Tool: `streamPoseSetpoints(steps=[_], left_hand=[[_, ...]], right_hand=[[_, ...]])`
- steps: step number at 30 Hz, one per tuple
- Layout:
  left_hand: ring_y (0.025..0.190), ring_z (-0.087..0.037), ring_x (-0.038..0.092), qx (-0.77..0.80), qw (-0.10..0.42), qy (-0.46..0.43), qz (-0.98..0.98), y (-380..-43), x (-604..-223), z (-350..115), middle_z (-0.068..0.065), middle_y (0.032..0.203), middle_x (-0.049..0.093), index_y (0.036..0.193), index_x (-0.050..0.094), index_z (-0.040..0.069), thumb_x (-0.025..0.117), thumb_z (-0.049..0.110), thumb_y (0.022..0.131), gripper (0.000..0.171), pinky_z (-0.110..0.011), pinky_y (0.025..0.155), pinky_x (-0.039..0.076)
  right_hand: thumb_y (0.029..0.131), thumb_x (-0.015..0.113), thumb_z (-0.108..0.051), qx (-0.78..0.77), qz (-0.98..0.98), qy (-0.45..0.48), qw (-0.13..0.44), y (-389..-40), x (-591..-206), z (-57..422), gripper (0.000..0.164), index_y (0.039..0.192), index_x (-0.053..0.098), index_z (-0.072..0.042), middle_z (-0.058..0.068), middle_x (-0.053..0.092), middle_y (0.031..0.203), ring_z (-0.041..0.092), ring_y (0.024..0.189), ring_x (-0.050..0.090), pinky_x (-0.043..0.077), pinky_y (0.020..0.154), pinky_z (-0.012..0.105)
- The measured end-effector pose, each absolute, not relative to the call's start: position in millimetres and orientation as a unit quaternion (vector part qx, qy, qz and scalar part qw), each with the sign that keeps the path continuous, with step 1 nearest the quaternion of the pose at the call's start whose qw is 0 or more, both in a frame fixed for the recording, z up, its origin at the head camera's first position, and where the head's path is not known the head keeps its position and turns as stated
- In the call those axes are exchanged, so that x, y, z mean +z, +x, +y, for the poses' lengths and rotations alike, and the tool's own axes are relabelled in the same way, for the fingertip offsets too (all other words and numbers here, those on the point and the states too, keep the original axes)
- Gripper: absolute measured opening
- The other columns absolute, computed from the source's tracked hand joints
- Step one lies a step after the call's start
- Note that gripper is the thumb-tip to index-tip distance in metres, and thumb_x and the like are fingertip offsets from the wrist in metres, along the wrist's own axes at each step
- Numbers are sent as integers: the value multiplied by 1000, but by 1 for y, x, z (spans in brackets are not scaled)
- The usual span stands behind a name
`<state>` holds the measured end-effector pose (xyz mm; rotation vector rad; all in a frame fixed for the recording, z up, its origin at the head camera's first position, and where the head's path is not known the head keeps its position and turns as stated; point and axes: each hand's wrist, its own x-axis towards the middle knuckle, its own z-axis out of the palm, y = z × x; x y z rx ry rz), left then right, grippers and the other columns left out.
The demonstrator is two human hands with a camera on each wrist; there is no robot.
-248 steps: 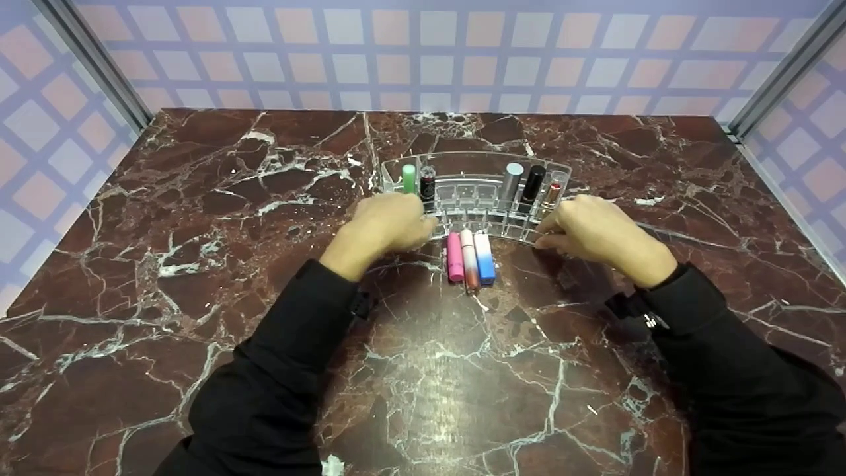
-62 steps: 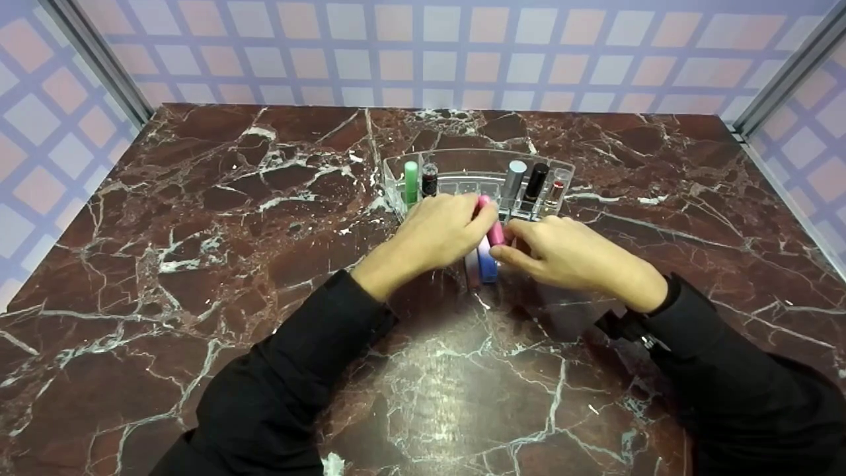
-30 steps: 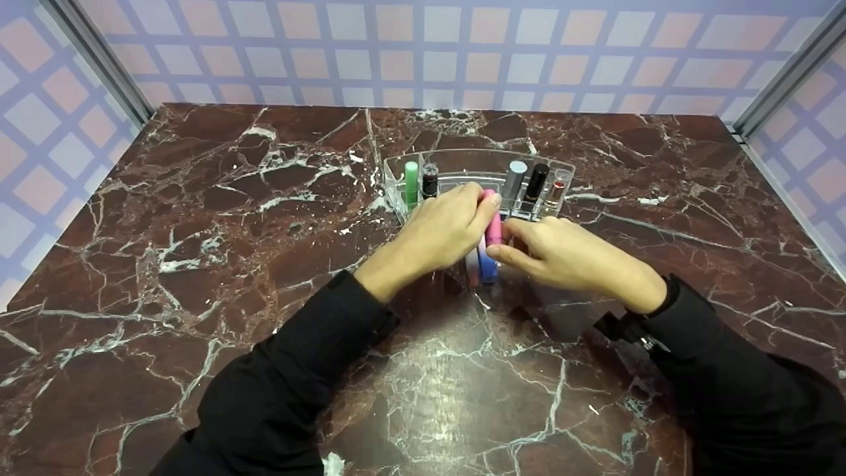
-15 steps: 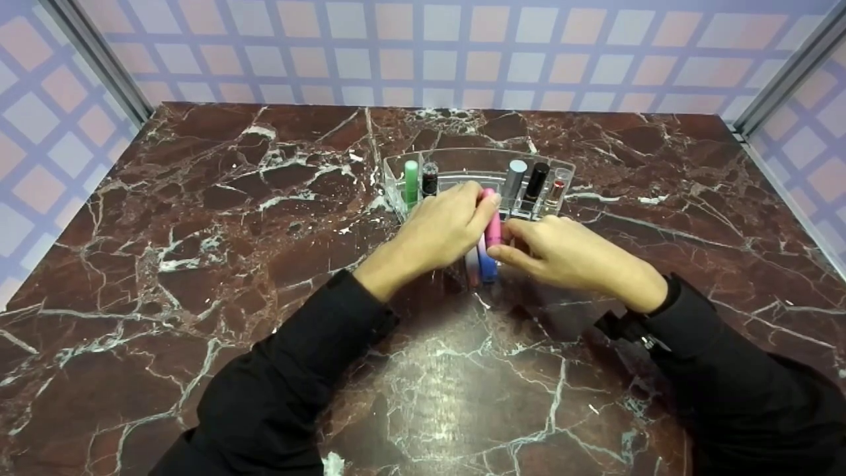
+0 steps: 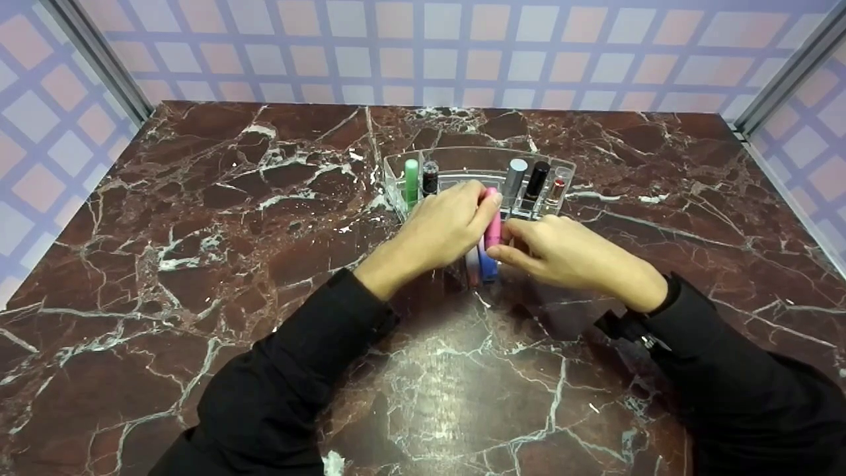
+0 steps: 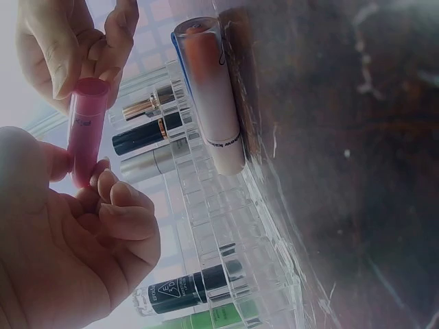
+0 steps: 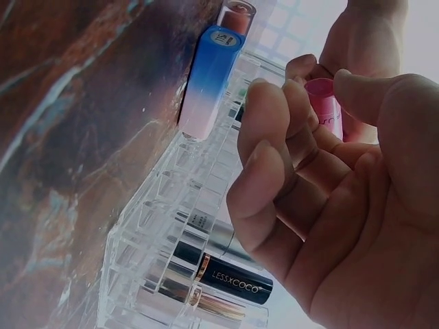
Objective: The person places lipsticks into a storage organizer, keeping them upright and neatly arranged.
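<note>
Both hands hold one pink lipstick tube above the table, just in front of a clear acrylic lipstick holder. My left hand pinches its far end between thumb and fingers. The near end is gripped by thumb and fingertips of my right hand. Small lettering shows on the pink tube in the left wrist view. Beneath the hands, a white tube with an orange-brown end lies beside a blue-and-white tube, both partly hidden from the head camera.
Standing in the holder are a green tube and a dark bottle at left. A silver tube, a black tube and a clear-capped red lipstick stand at right. Brown marble table surrounds everything; patterned walls rise behind.
Earlier, the pink lipstick lay left of the other two tubes while both hands were at the holder's ends. Both hands then took hold of it; over the last second they have barely moved.
</note>
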<state>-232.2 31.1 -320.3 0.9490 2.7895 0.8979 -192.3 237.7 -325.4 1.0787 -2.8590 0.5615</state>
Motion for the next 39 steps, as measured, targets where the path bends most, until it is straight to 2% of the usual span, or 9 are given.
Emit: streamPoseSetpoints(steps=[13, 21, 29, 35, 39], left_hand=[[78, -13, 51, 301, 19, 320, 898, -234, -320, 27, 1, 95, 55, 104, 58, 17, 35, 39, 113, 33, -25, 68, 46], [79, -12, 52, 299, -23, 323, 898, -236, -316, 25, 3, 98, 56, 101, 59, 19, 40, 39, 112, 30, -26, 68, 47], [83, -13, 56, 289, -51, 315, 903, -241, -310, 20, 0, 107, 61, 123, 62, 14, 43, 37, 112, 31, -26, 72, 49], [81, -15, 58, 301, -68, 298, 903, -245, -310, 15, -3, 103, 62, 126, 61, 11, 45, 33, 111, 30, -27, 72, 51], [73, -14, 56, 300, -99, 289, 904, -250, -314, 11, -3, 99, 65, 126, 62, 12, 46, 32, 111, 30, -27, 64, 49]], right_hand=[[106, 61, -33, 165, -928, 334, 25, -192, -324, 240, 27, 94, 63, -9, -5, 57, 67, 9, 55, 52, 53, 56, 35], [106, 61, -34, 157, -932, 327, 23, -192, -323, 240, 28, 96, 64, -8, -4, 58, 67, 10, 55, 53, 53, 57, 37], [105, 61, -34, 157, -933, 323, 23, -192, -323, 242, 26, 107, 67, -9, -2, 64, 72, 9, 56, 55, 54, 58, 37], [103, 66, -30, 149, -935, 322, 15, -194, -320, 247, 21, 107, 69, -10, 0, 68, 78, 10, 60, 58, 55, 60, 37], [96, 75, -18, 126, -939, 319, 27, -198, -318, 257, 12, 104, 71, -9, 5, 73, 89, 20, 71, 67, 58, 68, 43]])
